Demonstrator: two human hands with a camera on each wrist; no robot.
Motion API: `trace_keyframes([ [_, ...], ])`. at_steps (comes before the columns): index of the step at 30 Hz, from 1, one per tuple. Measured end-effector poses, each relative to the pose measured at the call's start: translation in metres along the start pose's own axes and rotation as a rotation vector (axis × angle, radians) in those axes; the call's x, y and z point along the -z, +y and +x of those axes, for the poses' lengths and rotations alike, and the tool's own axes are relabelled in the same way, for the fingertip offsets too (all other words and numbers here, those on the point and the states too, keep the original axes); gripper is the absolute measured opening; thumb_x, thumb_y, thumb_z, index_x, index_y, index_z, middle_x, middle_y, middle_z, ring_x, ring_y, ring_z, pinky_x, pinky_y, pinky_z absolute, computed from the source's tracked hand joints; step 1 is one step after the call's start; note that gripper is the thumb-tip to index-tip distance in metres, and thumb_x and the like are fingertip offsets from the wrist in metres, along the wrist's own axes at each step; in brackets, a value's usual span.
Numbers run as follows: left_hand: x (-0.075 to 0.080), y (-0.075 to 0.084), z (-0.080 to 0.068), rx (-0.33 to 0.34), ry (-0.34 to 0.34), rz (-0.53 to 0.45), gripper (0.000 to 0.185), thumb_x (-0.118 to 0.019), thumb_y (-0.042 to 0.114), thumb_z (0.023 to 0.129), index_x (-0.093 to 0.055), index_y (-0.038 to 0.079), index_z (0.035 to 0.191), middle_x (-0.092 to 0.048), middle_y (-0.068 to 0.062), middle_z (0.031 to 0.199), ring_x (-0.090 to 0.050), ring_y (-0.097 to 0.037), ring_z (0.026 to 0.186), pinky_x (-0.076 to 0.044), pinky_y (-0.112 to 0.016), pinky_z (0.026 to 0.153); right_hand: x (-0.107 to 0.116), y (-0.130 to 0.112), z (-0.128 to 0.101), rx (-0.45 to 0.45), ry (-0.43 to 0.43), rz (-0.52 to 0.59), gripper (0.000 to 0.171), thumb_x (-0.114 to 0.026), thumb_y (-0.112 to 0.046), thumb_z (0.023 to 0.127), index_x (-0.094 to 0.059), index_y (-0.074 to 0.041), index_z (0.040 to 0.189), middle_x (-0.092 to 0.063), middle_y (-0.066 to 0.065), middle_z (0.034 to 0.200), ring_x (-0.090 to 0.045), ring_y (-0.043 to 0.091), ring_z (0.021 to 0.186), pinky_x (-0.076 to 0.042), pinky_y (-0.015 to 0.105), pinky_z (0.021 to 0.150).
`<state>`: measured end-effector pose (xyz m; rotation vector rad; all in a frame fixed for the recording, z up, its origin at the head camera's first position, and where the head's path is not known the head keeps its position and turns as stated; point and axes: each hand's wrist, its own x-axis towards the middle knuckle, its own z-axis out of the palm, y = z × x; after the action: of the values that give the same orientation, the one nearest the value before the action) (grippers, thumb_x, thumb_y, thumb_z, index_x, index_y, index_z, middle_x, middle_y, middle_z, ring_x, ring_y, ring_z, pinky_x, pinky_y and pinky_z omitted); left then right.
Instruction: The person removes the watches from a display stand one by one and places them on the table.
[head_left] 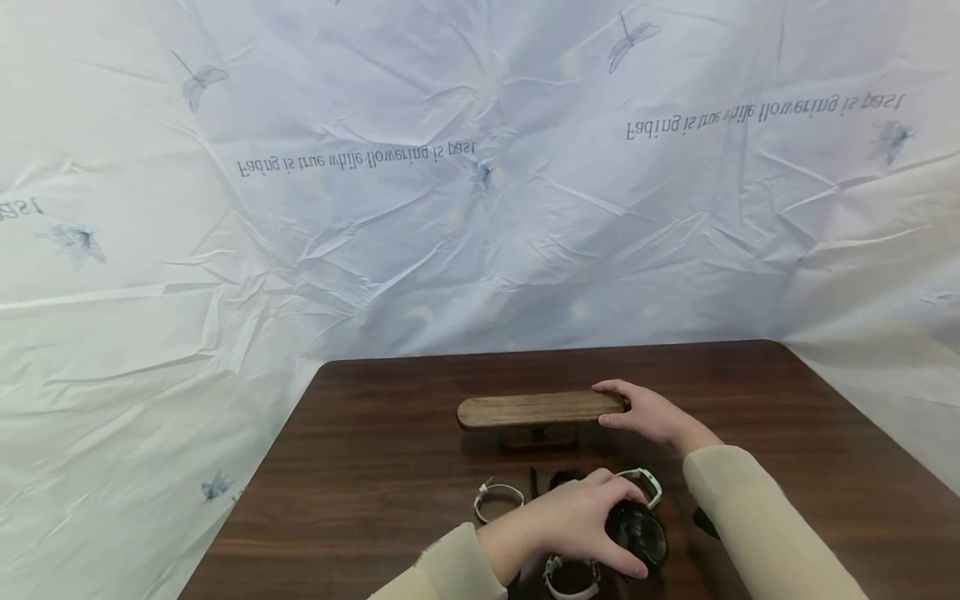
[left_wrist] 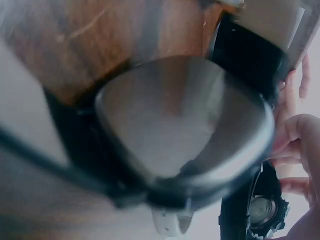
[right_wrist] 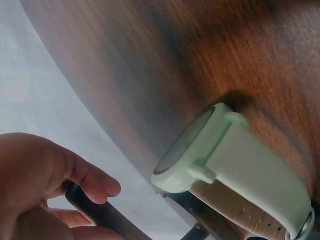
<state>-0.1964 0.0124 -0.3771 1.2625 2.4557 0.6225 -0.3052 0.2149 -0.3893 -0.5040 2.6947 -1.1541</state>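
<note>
A wooden bar stand [head_left: 536, 410] stands mid-table. My right hand [head_left: 606, 405] grips its right end; in the right wrist view its fingers [right_wrist: 92, 185] curl round the bar's edge [right_wrist: 102, 214]. Nearer me, my left hand [head_left: 622, 533] lies over a black watch [head_left: 651, 540] with fingers curled round it; the left wrist view shows those fingers [left_wrist: 300, 130] beside the black watch [left_wrist: 262, 212]. A mint-green watch [head_left: 647, 483] [right_wrist: 200, 155] lies just behind the left hand.
Two white-strapped watches lie on the dark wooden table [head_left: 375, 467], one [head_left: 498, 498] left of my left hand, the other [head_left: 572, 578] under my wrist. A blurred grey rounded object [left_wrist: 185, 120] fills the left wrist view. A crinkled white printed sheet [head_left: 480, 208] hangs behind the table.
</note>
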Motion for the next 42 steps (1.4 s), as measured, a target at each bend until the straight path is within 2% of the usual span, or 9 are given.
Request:
trace_keyframes([
  [5, -0.005, 0.004, 0.005, 0.029, 0.035, 0.099, 0.058, -0.063, 0.052, 0.071, -0.039, 0.036, 0.121, -0.038, 0.014, 0.114, -0.046, -0.003, 0.091, -0.04, -0.021, 0.071, 0.0, 0.0, 0.0, -0.004, 0.003, -0.012, 0.061, -0.062, -0.038, 0.077, -0.038, -0.022, 0.13, -0.031, 0.011, 0.133, -0.051, 0.021, 0.091, -0.044, 0.035, 0.066],
  [9, -0.008, 0.006, 0.007, 0.06, 0.042, 0.115, 0.057, -0.062, 0.054, 0.07, -0.039, 0.037, 0.12, -0.039, 0.013, 0.112, -0.047, -0.004, 0.089, -0.041, -0.022, 0.069, 0.0, 0.0, 0.0, 0.002, 0.005, -0.021, 0.061, -0.062, -0.038, 0.077, -0.038, -0.022, 0.131, -0.031, 0.011, 0.133, -0.051, 0.02, 0.089, -0.044, 0.033, 0.065],
  [20, -0.022, 0.002, 0.006, 0.061, 0.054, -0.001, 0.054, -0.064, 0.05, 0.071, -0.039, 0.04, 0.119, -0.036, 0.013, 0.115, -0.046, -0.006, 0.09, -0.042, -0.022, 0.067, -0.001, 0.001, 0.0, -0.01, 0.009, 0.0, 0.058, -0.062, -0.039, 0.076, -0.04, -0.027, 0.128, -0.036, 0.01, 0.129, -0.05, 0.019, 0.085, -0.043, 0.032, 0.062],
  [23, -0.023, 0.001, 0.007, 0.051, 0.049, -0.006, 0.054, -0.064, 0.049, 0.071, -0.04, 0.042, 0.119, -0.037, 0.014, 0.113, -0.045, -0.004, 0.09, -0.041, -0.023, 0.067, -0.001, 0.001, 0.001, -0.013, 0.008, 0.009, 0.057, -0.062, -0.037, 0.077, -0.04, -0.028, 0.128, -0.037, 0.009, 0.128, -0.049, 0.02, 0.079, -0.042, 0.033, 0.06],
  [29, -0.025, 0.003, 0.007, 0.027, 0.072, 0.106, 0.053, -0.062, 0.054, 0.07, -0.042, 0.042, 0.118, -0.039, 0.018, 0.11, -0.039, 0.007, 0.095, -0.035, -0.025, 0.076, 0.0, -0.001, 0.0, -0.017, 0.01, 0.016, 0.055, -0.063, -0.035, 0.077, -0.04, -0.028, 0.127, -0.035, 0.009, 0.129, -0.048, 0.021, 0.073, -0.041, 0.035, 0.058],
  [38, -0.03, 0.007, 0.007, 0.047, 0.088, 0.272, 0.053, -0.061, 0.059, 0.067, -0.044, 0.043, 0.115, -0.044, 0.018, 0.099, -0.042, 0.007, 0.084, -0.035, -0.026, 0.069, -0.002, -0.001, -0.002, -0.018, 0.017, 0.007, 0.057, -0.063, -0.037, 0.077, -0.04, -0.028, 0.128, -0.036, 0.009, 0.129, -0.049, 0.02, 0.079, -0.042, 0.033, 0.059],
  [42, -0.033, 0.008, 0.007, 0.014, 0.07, 0.355, 0.054, -0.059, 0.059, 0.069, -0.043, 0.041, 0.118, -0.044, 0.017, 0.099, -0.043, 0.006, 0.082, -0.034, -0.023, 0.066, -0.003, -0.001, -0.003, -0.011, 0.019, 0.007, 0.056, -0.063, -0.035, 0.077, -0.04, -0.027, 0.128, -0.04, 0.009, 0.125, -0.049, 0.02, 0.077, -0.042, 0.032, 0.058],
])
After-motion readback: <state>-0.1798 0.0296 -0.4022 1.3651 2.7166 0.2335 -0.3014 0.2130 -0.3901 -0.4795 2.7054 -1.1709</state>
